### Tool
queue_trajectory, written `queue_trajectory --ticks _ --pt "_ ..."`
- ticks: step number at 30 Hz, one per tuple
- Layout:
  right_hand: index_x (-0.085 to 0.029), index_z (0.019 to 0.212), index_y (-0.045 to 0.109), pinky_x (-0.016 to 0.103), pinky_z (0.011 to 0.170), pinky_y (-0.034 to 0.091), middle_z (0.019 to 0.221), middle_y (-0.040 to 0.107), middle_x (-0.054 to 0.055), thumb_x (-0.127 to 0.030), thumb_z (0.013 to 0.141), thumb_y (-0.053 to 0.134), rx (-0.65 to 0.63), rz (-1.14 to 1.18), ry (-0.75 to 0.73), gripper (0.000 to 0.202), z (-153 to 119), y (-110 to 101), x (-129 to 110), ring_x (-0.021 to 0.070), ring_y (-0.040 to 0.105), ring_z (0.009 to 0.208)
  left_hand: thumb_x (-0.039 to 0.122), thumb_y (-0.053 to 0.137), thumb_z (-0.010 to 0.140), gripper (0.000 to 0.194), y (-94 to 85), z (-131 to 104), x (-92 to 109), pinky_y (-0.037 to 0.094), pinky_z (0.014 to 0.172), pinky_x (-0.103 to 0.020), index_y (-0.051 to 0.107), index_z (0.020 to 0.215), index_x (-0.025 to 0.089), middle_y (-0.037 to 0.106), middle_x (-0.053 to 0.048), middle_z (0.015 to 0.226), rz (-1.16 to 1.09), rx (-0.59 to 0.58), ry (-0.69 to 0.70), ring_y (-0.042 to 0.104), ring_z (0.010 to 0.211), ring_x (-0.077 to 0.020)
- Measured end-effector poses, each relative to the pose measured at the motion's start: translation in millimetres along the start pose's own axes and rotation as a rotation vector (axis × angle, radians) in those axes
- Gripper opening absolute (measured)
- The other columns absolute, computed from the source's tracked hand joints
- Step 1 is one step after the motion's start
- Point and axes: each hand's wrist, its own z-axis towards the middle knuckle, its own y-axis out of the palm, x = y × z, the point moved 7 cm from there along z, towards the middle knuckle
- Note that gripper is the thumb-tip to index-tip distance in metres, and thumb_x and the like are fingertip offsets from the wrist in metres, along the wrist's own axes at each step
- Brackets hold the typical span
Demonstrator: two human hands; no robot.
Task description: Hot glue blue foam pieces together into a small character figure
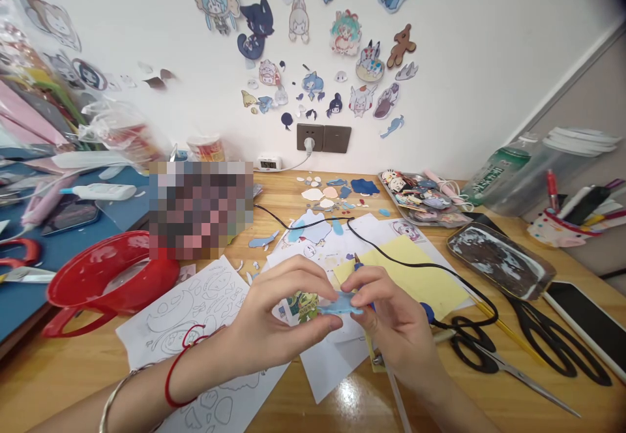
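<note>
Between my two hands, above the middle of the desk, is a small light blue piece (340, 304). My left hand (288, 306) pinches its left end between thumb and fingers. On its right side, the thumb and fingertips of my right hand (391, 319) close on the same piece. Just behind my right hand a pointed tool tip (357, 261) rises, and its dark blue end shows at the hand's right side. White paper sheets (325, 371) and a yellow sheet (411, 270) lie beneath and behind the hands. A drawn sheet (195, 315) lies under my left forearm.
A red basket (105, 289) stands at the left. Black scissors (493, 358), a phone (589, 328) and a dark tray (501, 257) lie at the right. A black cable (420, 265) crosses the papers. Cut-out pieces (325, 193) lie near the wall.
</note>
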Motion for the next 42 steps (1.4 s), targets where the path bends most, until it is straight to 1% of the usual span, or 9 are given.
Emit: queue_trajectory --ticks 3,8,12,16,20,27,34,37,42 --pt "-0.026 0.082 0.060 0.029 0.075 0.043 0.088 0.058 0.001 -0.022 0.083 0.058 0.043 0.110 0.084 0.005 -0.3 -3.0 4.9 0.0156 0.053 0.086 0.014 0.059 0.079 0.004 -4.7 -0.7 -8.0 0.045 0.067 -0.027 0.059 0.080 0.018 0.060 -0.002 0.075 -0.095 0.039 -0.109 0.056 0.073 -0.0132" --pt "-0.023 0.079 0.058 0.018 0.057 0.041 0.076 0.057 -0.002 -0.029 0.079 0.063 0.221 0.307 0.422 0.007 -7.8 -11.0 32.8 0.0089 0.050 0.066 0.032 0.038 0.091 0.034 -18.6 -5.9 -47.5 0.028 0.044 -0.021 0.037 0.060 0.019 0.034 0.007 0.050 -0.297 0.283 -0.559 0.032 0.045 -0.0069" --pt "-0.022 0.079 0.061 0.016 0.051 0.041 0.071 0.057 -0.003 -0.032 0.068 0.073 0.358 0.481 0.591 0.020 -12.4 -15.6 48.8 0.0076 0.049 0.060 0.039 0.038 0.090 0.046 -15.5 -7.0 -66.5 0.022 0.040 -0.021 0.026 0.051 0.019 0.023 0.009 0.043 -0.387 0.295 -0.740 0.021 0.039 -0.0053" --pt "-0.020 0.081 0.063 0.015 0.055 0.043 0.068 0.059 -0.002 -0.030 0.072 0.070 0.262 0.679 0.670 0.015 -8.6 -4.7 51.6 0.0068 0.051 0.059 0.034 0.047 0.087 0.033 -9.8 -0.9 -58.1 0.039 0.052 -0.022 0.056 0.060 0.017 0.054 0.003 0.051 -0.170 0.121 -0.658 0.049 0.050 -0.0080" --pt "-0.016 0.082 0.064 0.014 0.047 0.040 0.061 0.056 -0.002 -0.028 0.079 0.064 0.098 0.784 0.751 0.012 -10.6 12.0 51.7 0.0048 0.047 0.051 0.026 0.062 0.077 0.009 -6.1 0.1 -39.0 0.047 0.060 -0.024 0.068 0.079 0.019 0.066 -0.001 0.068 -0.065 0.051 -0.498 0.060 0.067 -0.0131" --pt "-0.015 0.088 0.062 0.014 0.046 0.038 0.061 0.058 -0.002 -0.026 0.078 0.065 -0.022 0.752 0.809 0.015 -17.5 23.1 51.5 0.0035 0.046 0.048 0.013 0.067 0.073 0.030 0.8 3.6 -5.7 0.047 0.058 -0.020 0.065 0.101 0.022 0.063 0.000 0.071 0.115 -0.063 -0.090 0.057 0.061 -0.0088" --pt "-0.018 0.091 0.060 0.017 0.052 0.036 0.066 0.056 -0.003 -0.032 0.073 0.069 0.001 0.577 0.850 0.025 -19.5 15.9 55.8 0.0054 0.047 0.056 0.012 0.059 0.080 0.014 4.8 2.9 4.6 0.043 0.057 -0.021 0.066 0.087 0.022 0.054 -0.001 0.071 0.192 -0.200 -0.011 0.052 0.063 -0.0097" --pt "-0.018 0.088 0.060 0.017 0.050 0.033 0.064 0.054 -0.004 -0.035 0.073 0.068 0.045 0.388 0.793 0.024 -15.6 5.2 56.7 0.0054 0.044 0.055 0.015 0.052 0.084 0.008 -7.5 5.6 2.6 0.043 0.060 -0.024 0.057 0.081 0.020 0.054 0.000 0.070 0.087 -0.063 -0.102 0.051 0.065 -0.0107" --pt "-0.020 0.084 0.062 0.021 0.061 0.040 0.077 0.063 -0.001 -0.033 0.077 0.063 0.049 0.057 0.605 0.015 -3.5 -9.6 51.1 0.0102 0.053 0.071 0.031 0.033 0.093 0.033 -28.1 4.4 -42.9 0.027 0.041 -0.020 0.032 0.062 0.020 0.030 0.007 0.053 -0.248 0.254 -0.591 0.030 0.043 -0.0060"
